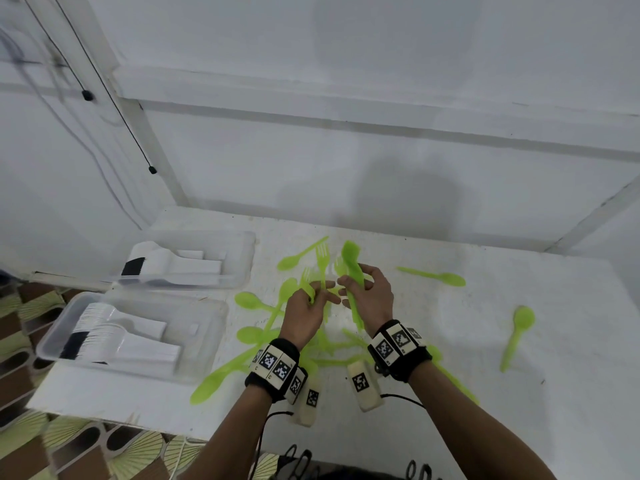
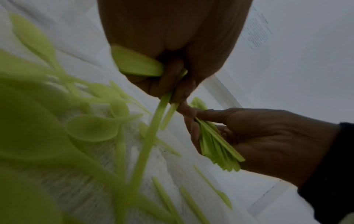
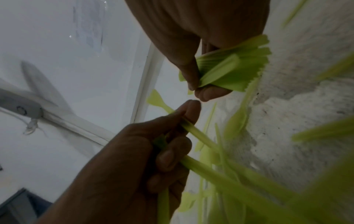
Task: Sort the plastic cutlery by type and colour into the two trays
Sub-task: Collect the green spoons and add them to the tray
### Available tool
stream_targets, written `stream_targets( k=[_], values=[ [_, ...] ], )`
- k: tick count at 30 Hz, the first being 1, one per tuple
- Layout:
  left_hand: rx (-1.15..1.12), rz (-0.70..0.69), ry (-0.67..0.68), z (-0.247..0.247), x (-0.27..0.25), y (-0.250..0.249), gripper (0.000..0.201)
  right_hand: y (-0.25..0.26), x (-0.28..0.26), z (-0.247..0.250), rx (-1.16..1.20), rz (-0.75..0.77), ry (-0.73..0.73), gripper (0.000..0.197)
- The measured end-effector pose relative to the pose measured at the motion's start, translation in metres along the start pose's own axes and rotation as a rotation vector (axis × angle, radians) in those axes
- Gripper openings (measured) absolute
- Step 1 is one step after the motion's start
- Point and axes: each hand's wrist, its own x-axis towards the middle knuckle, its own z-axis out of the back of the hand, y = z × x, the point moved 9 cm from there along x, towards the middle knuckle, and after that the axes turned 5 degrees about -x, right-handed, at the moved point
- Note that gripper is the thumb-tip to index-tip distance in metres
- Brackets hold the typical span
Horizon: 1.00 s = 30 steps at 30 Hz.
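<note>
- Head view shows the white table [image 1: 450, 341] carrying everything: two clear trays at its left edge and loose green cutlery in the middle and to the right.
- The far tray [image 1: 239, 268] and the near tray [image 1: 207, 341] hold only white cutlery, stacked in rows, so the white pieces look sorted already.
- The green pile [image 1: 263, 327] of spoons and forks lies crossed under both wrists, with stray spoons well apart to the right; it is probably the remaining work.
- The right hand [image 1: 369, 299] has its fingers [image 3: 188, 75] curled around a fanned bundle of green pieces [image 1: 353, 271], seemingly collecting one type.
- The left hand [image 1: 304, 310] pinches green forks [image 1: 322, 265] by their handles, its fingers [image 2: 178, 72] closed on them, just beside the bundle, likely to add them.
</note>
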Motion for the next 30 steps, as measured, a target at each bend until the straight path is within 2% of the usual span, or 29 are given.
stream_targets(
  k=[3,5,8,12,15,17,20,25,30],
  values=[
    [-0.078,0.065,-0.029,0.001,-0.001,0.008,0.034,-0.003,0.002,0.003,-0.036,0.010,0.003,0.015],
    [-0.071,0.072,-0.003,-0.002,-0.003,0.010,0.033,-0.006,0.001,0.000,-0.007,-0.009,0.038,0.011],
    [-0.094,0.102,-0.037,-0.003,-0.001,0.009,0.030,-0.005,-0.004,-0.006,0.005,-0.010,0.068,0.013],
    [-0.200,0.102,-0.134,0.001,0.005,0.009,0.030,0.004,-0.012,-0.012,-0.082,0.069,0.119,0.013],
    [-0.292,0.162,-0.210,0.008,0.006,0.018,0.020,0.010,-0.018,-0.017,-0.127,0.087,0.190,0.020],
    [-0.365,0.223,-0.262,0.015,0.005,0.026,0.015,0.006,-0.019,-0.020,-0.125,0.031,0.246,0.022],
    [-0.426,0.199,-0.229,0.019,0.007,0.024,0.017,-0.003,-0.023,-0.030,-0.077,-0.071,0.371,0.029],
    [-0.306,0.183,-0.241,0.021,0.010,0.029,0.028,-0.007,-0.028,-0.039,-0.114,-0.031,0.426,0.026],
    [-0.051,0.120,-0.274,0.022,0.009,0.022,0.018,-0.009,-0.032,-0.040,-0.193,0.006,0.413,0.024]
  ],
)
